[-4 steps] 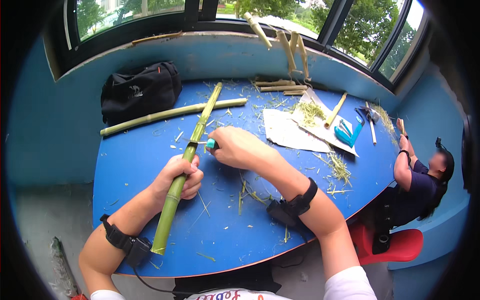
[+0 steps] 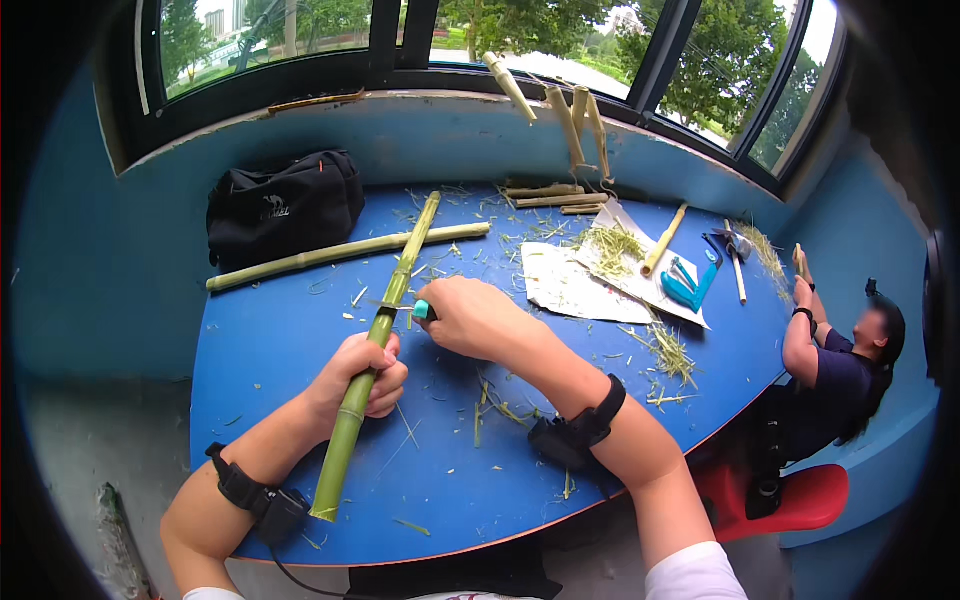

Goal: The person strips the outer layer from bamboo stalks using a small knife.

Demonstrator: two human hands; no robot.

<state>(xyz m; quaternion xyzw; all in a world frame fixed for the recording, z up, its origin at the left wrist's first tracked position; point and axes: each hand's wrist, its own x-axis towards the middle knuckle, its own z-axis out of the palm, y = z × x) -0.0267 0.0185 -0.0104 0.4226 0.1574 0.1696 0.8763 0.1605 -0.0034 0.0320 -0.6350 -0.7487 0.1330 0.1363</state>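
Observation:
My left hand (image 2: 362, 378) is wrapped round a long green bamboo pole (image 2: 345, 440), which slants from the table's near edge toward the far side. Just beyond that fist, a thin knife blade (image 2: 388, 306) lies across the pole. My right hand (image 2: 470, 315) is closed on the knife's teal-and-dark handle (image 2: 425, 311); its fingertips are partly hidden. Past the blade, the pole's skin looks paler and scraped. A second, yellowish bamboo pole (image 2: 300, 255) lies crosswise at the far left, and the far part of the held pole passes over it.
Green shavings (image 2: 675, 355) litter the blue table (image 2: 270, 400). A black bag (image 2: 285, 210) stands at the back left. Papers (image 2: 570, 285), a teal folding tool (image 2: 690, 285) and bamboo pieces (image 2: 550, 200) lie at the right and back. Another person (image 2: 845, 370) sits right, near a red chair (image 2: 800, 500).
The whole scene sits slightly lower in the picture, as the view has tilted up. Both hands keep their grips, and the blade stays on the pole.

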